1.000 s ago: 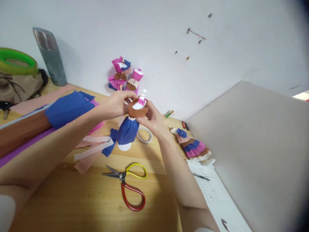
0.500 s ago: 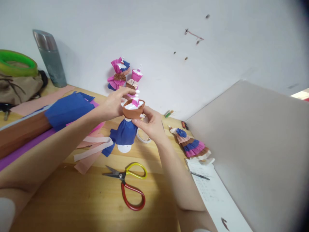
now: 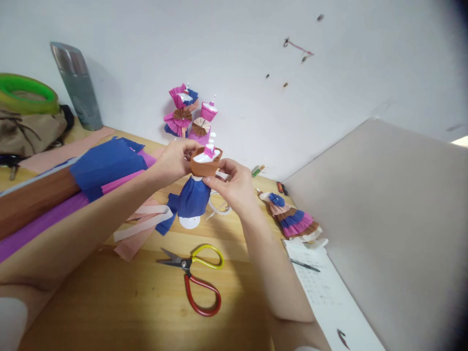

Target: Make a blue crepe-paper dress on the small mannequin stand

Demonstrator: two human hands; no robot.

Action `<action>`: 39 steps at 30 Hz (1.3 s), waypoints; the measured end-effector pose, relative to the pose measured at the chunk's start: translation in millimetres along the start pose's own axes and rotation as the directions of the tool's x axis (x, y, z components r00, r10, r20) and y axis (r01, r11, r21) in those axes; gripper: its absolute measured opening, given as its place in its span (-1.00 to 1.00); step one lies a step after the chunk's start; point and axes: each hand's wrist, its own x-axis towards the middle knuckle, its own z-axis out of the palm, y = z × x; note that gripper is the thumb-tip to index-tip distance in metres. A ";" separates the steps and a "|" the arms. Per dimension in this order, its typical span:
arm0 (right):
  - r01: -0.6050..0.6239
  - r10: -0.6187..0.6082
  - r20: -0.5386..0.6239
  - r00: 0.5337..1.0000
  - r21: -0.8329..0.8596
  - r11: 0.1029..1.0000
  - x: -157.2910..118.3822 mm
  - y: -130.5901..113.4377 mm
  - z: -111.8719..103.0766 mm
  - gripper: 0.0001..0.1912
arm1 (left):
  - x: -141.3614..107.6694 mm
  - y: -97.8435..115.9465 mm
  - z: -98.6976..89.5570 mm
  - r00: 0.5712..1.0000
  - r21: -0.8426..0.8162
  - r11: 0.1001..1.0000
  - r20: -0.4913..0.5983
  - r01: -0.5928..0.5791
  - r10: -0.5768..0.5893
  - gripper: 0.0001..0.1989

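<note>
A small dress form stands upright on its white base (image 3: 189, 222). It wears a blue crepe-paper skirt (image 3: 194, 197) and a brown paper band (image 3: 205, 168) around its upper part, with a pink and white neck piece (image 3: 210, 147) on top. My left hand (image 3: 177, 160) is closed at the band's left side, its fingertips partly hidden behind the paper. At the waist on the right, my right hand (image 3: 234, 183) pinches the band's lower edge, and a short white strip (image 3: 223, 175) shows by its fingers.
Open scissors (image 3: 186, 264) lie in front. Crepe-paper sheets (image 3: 106, 165) and cut strips (image 3: 148, 222) are at left, near a bottle (image 3: 78, 87). Dressed forms (image 3: 182, 114) stand by the wall; a ruffled paper dress (image 3: 292, 217) and written sheet (image 3: 310, 278) lie at right.
My left hand's fingers have lowered from above the band to behind its left side. My right hand still grips at the waist. The view has shifted slightly.
</note>
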 end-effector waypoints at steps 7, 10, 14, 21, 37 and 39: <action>0.005 -0.005 -0.051 0.999 0.012 1.000 0.0 2.3 1.4 -0.74 | -7.6 -5.0 10.2 0.994 0.002 0.999 -0.100 -0.051 0.050 -0.69; 0.017 -0.016 -0.074 0.997 0.009 1.000 -0.9 2.4 3.2 -0.75 | -10.8 1.2 12.4 0.986 0.066 0.996 -0.151 -0.067 0.077 -0.69; 0.046 -0.047 -0.127 0.991 -0.007 0.999 -1.5 5.1 3.1 -0.75 | -17.5 12.2 10.6 0.993 -0.070 0.997 -0.118 0.017 -0.025 -0.79; 0.064 -0.066 -0.097 0.993 -0.026 0.998 -2.7 8.2 1.2 -0.75 | -33.1 16.2 4.5 0.980 -0.226 0.953 0.063 0.200 -0.190 -0.59; 0.045 -0.049 -0.024 0.998 -0.159 0.986 -16.0 2.5 -37.5 -0.71 | -38.6 27.0 15.9 0.974 -0.105 0.978 -0.118 0.180 -0.192 -0.73; 0.033 -0.031 0.017 0.999 -0.137 0.990 -15.9 3.4 -41.5 -0.74 | -38.6 26.8 16.3 0.974 -0.097 0.979 -0.119 0.180 -0.191 -0.73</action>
